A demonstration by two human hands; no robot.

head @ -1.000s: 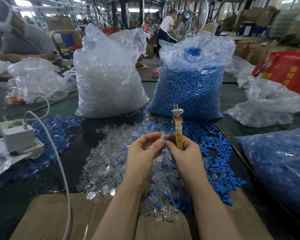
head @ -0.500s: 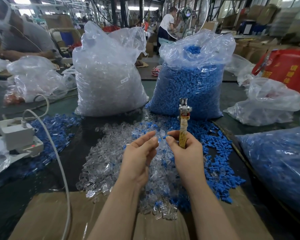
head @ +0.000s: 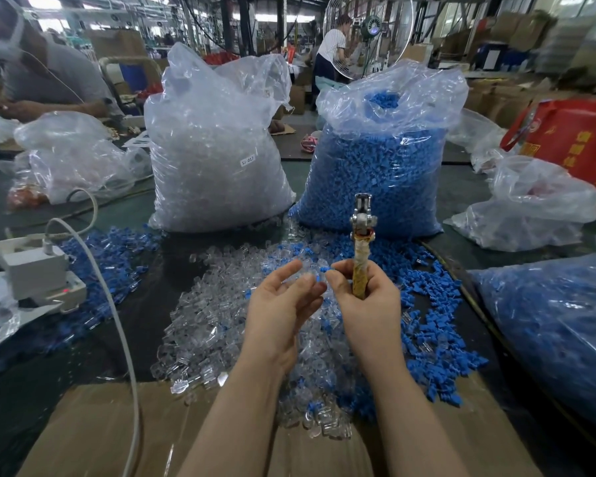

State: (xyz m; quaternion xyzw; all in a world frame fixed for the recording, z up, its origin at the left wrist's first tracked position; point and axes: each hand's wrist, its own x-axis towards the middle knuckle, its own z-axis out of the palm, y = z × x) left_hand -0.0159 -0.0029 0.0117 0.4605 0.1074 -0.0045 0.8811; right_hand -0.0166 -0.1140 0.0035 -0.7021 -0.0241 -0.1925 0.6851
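Small white sticker (head: 247,161) on the front of the big clear bag (head: 217,187) w/ transparent parts read "SJ-017" in dark print (the only label fully legible). Red bag (head: 565,132) at far right carried large yellow Chinese chars, approx. one column, partly cut off by the frame edge & too blurred to read.

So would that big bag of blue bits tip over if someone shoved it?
Probably heavy: the blue bag is stuffed nearly full of small parts. It would likely slump rather than tip, since its base spreads wide on the table. Its thin film looks slippery to grip.
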